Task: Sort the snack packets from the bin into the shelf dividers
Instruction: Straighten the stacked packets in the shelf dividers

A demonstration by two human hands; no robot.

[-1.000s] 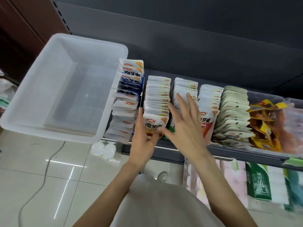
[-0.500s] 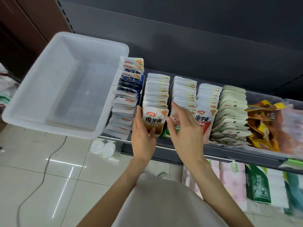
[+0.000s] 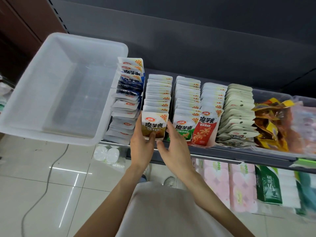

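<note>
The translucent white bin (image 3: pixel 51 136) sits at the shelf's left end with nothing visible inside. Beside it, rows of snack packets stand upright in the shelf dividers: a blue row (image 3: pixel 129 98), a yellow-brown row (image 3: pixel 159 93), a green row (image 3: pixel 186 100), a red row (image 3: pixel 212 100) and a pale row (image 3: pixel 239 108). My left hand (image 3: pixel 142 147) holds the front yellow-brown packet (image 3: pixel 154 124), thumb on its face and fingers along its left edge. The fingers of my right hand (image 3: pixel 176 149) touch that packet's right edge, partly covering the front green packet (image 3: pixel 185 129).
A clear container with orange and yellow packets (image 3: pixel 273 127) stands at the shelf's right. The shelf's front rail (image 3: pixel 222 151) runs below the rows. Tissue packs (image 3: pixel 222 183) fill the lower shelf. A cable (image 3: pixel 49 175) lies on the tiled floor.
My right hand has come off the top of the green row, moving down and left to the front yellow-brown packet's right edge. My left hand stays on that packet.
</note>
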